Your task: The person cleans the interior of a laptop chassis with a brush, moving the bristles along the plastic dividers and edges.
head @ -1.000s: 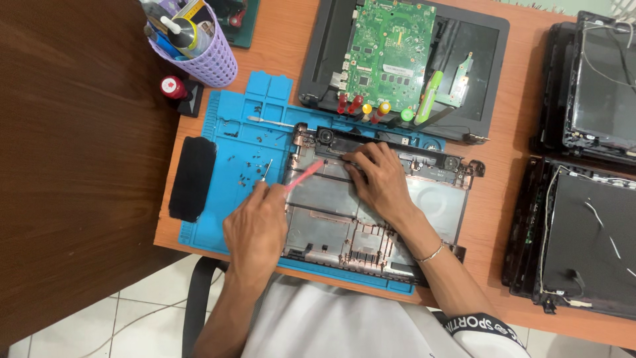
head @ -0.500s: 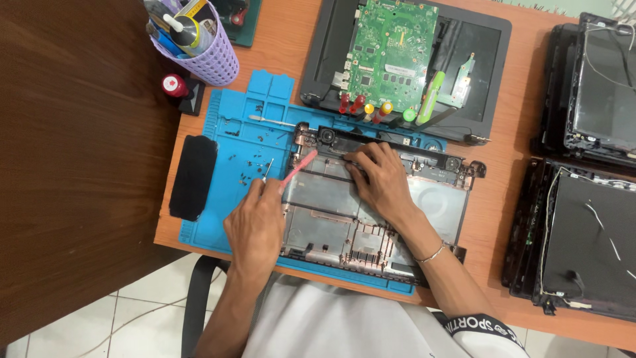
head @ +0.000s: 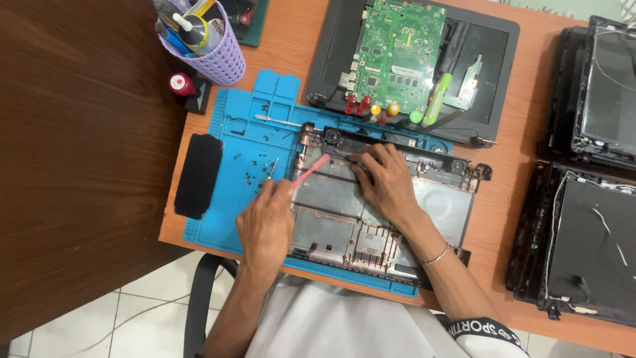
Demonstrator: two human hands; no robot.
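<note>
On blue silicone work mat [head: 232, 132], orange table [head: 291, 40]: one grey plastic laptop base shell [head: 371, 212], gutted. Left hand [head: 266, 225] grips one pink plastic pry tool [head: 310, 169]; right hand [head: 384, 180] flat, fingers pressing shell's top edge. Four screwdrivers [head: 371, 111] w/ coloured handles nearby.

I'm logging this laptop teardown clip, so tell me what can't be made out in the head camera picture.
Head view, the only one:
- Tip of the pink tool in the left hand: too small to tell what it touches.
- Fingertips of the right hand: curled onto the laptop base, hiding what lies beneath.
- Loose screws on the blue mat: too small to count.
- Purple cup: cut off by the top edge.
</note>
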